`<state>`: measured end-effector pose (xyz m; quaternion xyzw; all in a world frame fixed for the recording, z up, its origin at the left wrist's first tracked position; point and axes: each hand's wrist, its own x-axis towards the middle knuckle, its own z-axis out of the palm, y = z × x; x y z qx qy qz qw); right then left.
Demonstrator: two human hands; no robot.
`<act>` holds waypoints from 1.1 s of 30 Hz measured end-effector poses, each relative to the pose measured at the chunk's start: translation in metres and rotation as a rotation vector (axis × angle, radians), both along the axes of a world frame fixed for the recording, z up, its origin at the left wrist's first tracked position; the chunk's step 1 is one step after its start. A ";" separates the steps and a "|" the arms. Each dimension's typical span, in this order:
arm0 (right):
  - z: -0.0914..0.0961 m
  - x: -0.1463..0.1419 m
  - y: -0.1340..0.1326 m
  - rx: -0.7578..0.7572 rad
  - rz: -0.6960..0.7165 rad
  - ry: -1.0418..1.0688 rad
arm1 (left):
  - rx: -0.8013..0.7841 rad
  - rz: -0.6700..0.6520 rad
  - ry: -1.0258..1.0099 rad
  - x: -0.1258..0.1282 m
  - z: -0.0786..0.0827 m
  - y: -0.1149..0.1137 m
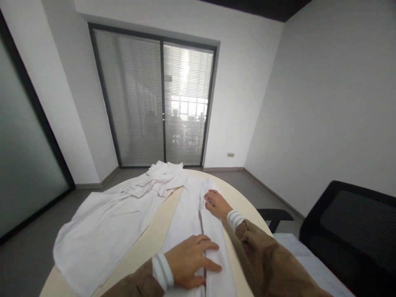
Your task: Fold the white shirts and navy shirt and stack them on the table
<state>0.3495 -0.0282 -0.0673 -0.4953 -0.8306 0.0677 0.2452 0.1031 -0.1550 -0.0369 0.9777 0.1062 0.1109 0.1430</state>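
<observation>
A long white garment [182,222] lies lengthwise on the round table, with a dark gap running down its middle. I cannot tell its exact kind. My left hand [192,260] rests on the near part of this garment, fingers spread across the gap. Farther up, my right hand [219,205] is at the garment's far end, its thumb and fingers bent and closed on the cloth by the gap. To the left, a second white garment [114,218] lies spread out and rumpled at its far end, draping over the table's left edge.
The pale round table [244,202] shows its rim on the right. A black mesh office chair [355,222] stands at the right, with white cloth [297,243] on its seat. Beyond the table are a glazed partition with blinds [139,103] and white walls.
</observation>
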 end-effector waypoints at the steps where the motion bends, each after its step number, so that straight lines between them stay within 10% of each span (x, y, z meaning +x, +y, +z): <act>1: 0.000 -0.003 -0.001 -0.007 -0.009 -0.022 | 0.013 -0.025 0.006 0.002 -0.001 -0.003; 7: -0.009 -0.011 -0.003 -0.089 -0.017 -0.073 | 0.041 -0.081 -0.033 0.004 -0.004 -0.007; 18: -0.017 0.032 0.056 -0.135 -0.612 0.053 | -0.033 -0.080 -0.017 0.000 -0.022 -0.006; 33: -0.008 0.035 0.090 -0.162 -0.815 0.142 | 0.151 -0.105 -0.050 0.014 -0.072 0.011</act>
